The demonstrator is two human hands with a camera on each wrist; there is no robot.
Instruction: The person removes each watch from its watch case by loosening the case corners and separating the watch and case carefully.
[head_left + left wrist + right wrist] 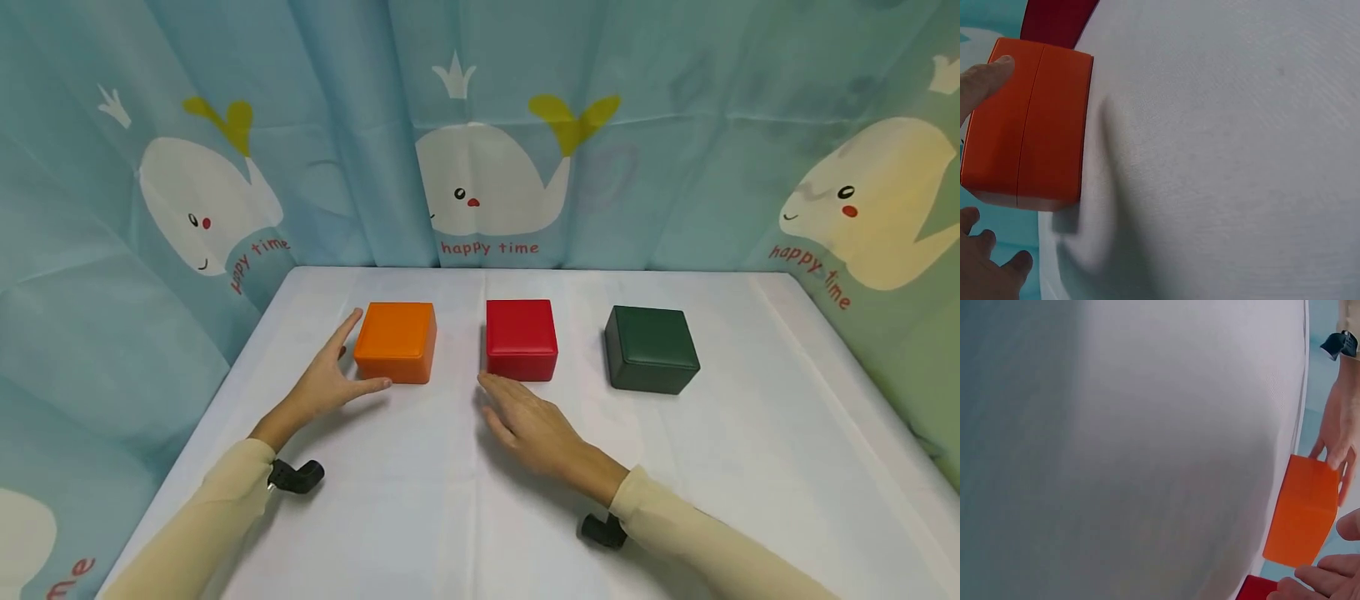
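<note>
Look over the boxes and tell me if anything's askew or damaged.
Only the green box looks slightly askew: its front edge slants in the head view, while those of the orange box and red box run nearly straight across. No damage shows.

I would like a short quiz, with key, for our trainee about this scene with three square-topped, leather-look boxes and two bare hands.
1. True or false: the left hand has its thumb and fingers spread apart near the orange square-topped leather-look box.
2. Fill the gap: in the head view, the box farthest to the right is ____.
3. Which box is nearest to the right hand?

Key:
1. True.
2. Dark green.
3. The red square-topped leather-look box.
</note>
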